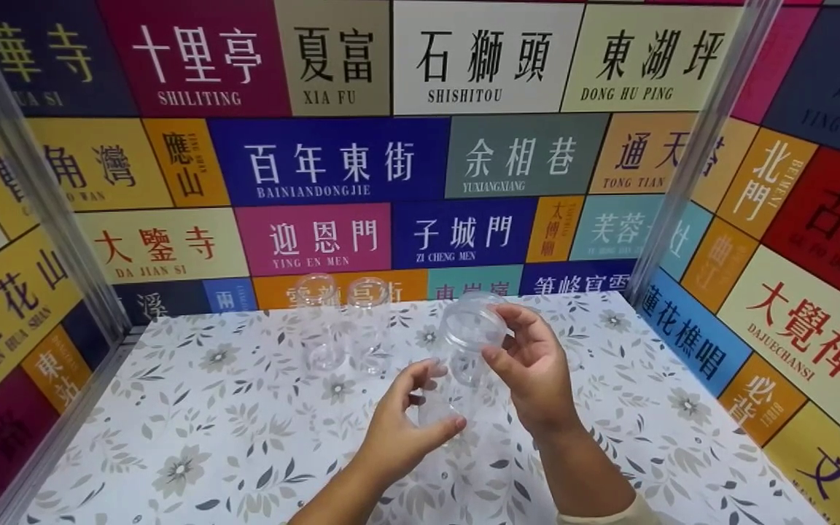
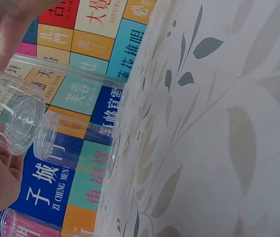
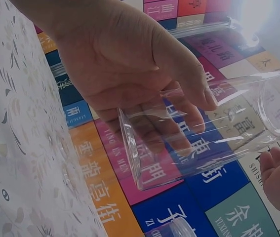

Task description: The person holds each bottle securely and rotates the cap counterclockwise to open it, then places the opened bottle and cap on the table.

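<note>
A clear, see-through jar (image 1: 443, 405) is held above the table, its round end toward the top. My left hand (image 1: 402, 419) grips its lower body from the left, fingers curled round the wall. In the right wrist view the left thumb lies along the jar (image 3: 204, 131), and several fingers show through it. Against the edge of the clear lid (image 1: 472, 328), the thumb and fingers of my right hand (image 1: 540, 372) pinch from the right. Whether the lid is tight on the jar cannot be told.
Two more clear jars, one (image 1: 318, 332) beside another (image 1: 370, 332), stand at the back left. Behind the held jar stands a further clear jar (image 2: 75, 140). A floral cloth covers the table (image 1: 259, 430). Lettered panels (image 1: 332, 160) and metal posts (image 1: 41, 168) enclose it.
</note>
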The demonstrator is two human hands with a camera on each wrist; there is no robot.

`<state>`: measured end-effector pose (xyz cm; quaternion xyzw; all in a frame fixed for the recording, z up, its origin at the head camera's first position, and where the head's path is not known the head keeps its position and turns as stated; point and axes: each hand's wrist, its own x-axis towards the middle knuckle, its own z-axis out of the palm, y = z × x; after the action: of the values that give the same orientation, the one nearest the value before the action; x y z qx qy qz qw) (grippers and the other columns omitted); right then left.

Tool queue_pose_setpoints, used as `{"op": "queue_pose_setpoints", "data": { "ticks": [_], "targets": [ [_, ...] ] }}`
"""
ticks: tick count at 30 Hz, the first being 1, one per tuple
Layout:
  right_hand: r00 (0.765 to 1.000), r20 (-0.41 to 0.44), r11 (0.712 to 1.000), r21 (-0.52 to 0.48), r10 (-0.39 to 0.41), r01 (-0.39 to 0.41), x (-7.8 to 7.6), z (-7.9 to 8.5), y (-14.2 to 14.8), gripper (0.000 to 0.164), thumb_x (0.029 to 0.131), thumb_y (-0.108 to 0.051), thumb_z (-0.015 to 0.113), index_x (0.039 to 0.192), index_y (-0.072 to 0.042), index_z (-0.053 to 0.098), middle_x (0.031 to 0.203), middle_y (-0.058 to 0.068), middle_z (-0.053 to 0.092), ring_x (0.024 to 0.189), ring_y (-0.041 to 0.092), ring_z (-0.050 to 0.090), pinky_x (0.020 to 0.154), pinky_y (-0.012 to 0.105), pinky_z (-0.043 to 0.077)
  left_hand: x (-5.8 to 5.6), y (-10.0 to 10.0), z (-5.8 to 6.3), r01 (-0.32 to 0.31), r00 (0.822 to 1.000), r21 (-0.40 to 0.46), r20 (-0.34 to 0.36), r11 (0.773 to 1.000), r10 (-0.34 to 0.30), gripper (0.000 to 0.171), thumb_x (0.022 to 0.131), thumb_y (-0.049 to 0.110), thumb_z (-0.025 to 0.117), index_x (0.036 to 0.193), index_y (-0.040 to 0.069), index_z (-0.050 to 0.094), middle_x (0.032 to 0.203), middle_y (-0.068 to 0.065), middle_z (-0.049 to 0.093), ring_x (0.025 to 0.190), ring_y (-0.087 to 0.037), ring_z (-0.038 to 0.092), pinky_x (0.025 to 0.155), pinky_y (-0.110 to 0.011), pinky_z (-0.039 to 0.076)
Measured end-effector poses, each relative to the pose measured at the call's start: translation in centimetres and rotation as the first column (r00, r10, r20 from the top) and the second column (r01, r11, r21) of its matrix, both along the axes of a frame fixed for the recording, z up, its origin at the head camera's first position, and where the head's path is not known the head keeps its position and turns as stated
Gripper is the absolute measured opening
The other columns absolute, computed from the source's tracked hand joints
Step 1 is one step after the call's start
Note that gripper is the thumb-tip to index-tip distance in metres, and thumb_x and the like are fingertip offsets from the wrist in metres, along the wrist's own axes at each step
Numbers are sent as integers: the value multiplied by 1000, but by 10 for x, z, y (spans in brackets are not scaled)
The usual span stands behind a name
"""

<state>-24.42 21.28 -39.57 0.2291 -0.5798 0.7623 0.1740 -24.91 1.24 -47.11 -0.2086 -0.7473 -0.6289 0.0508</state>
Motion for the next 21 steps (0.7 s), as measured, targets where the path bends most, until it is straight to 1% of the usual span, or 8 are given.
{"op": "queue_pose_setpoints", "data": {
  "ticks": [6,9,12,14,17,21],
  "targets": [
    [999,-6,999,-5,46,-46,-1,-1,1,46,99,6,62,143,-4,54,139,7,66,122,19,67,100,29,61,0,0,-1,4,1000,-1,-1,1000,-4,76,82,36,93,147,29,55,138,12,66,127,-21,57,106,-34,49],
    [998,-24,998,-2,62,-62,-3,-2,2,44,100,5,59,144,-3,55,138,4,68,124,18,67,104,29,59,0,0,-1,4,1000,1,5,1000,-4,76,82,36,93,147,29,55,138,11,67,128,-23,57,106,-34,49],
    [997,-39,997,13,74,-73,-4,-4,3,46,102,2,54,148,1,54,141,4,68,130,17,66,110,29,56,1,0,0,4,1000,0,11,1000,-4,75,82,36,93,147,28,55,138,10,67,128,-25,57,106,-34,49],
    [995,-42,996,27,85,-84,-4,-5,4,49,103,-1,49,152,3,50,146,4,66,134,17,64,114,29,54,1,0,0,6,1000,-1,12,1000,-6,76,82,37,92,148,28,55,138,10,67,128,-26,57,106,-34,50],
    [993,-33,993,51,110,-108,-3,-5,5,54,104,-5,44,157,6,43,154,7,60,140,19,59,120,30,49,1,0,1,10,1000,-6,20,1000,-10,76,83,38,92,148,29,55,138,11,67,127,-22,58,106,-34,50],
    [992,10,989,75,125,-126,0,-3,5,60,104,-10,39,161,8,35,164,11,49,147,21,53,124,29,44,1,1,1,16,1000,-12,18,1000,-16,76,83,38,92,148,27,55,139,12,67,124,-15,58,108,-40,51]
  ]
}}
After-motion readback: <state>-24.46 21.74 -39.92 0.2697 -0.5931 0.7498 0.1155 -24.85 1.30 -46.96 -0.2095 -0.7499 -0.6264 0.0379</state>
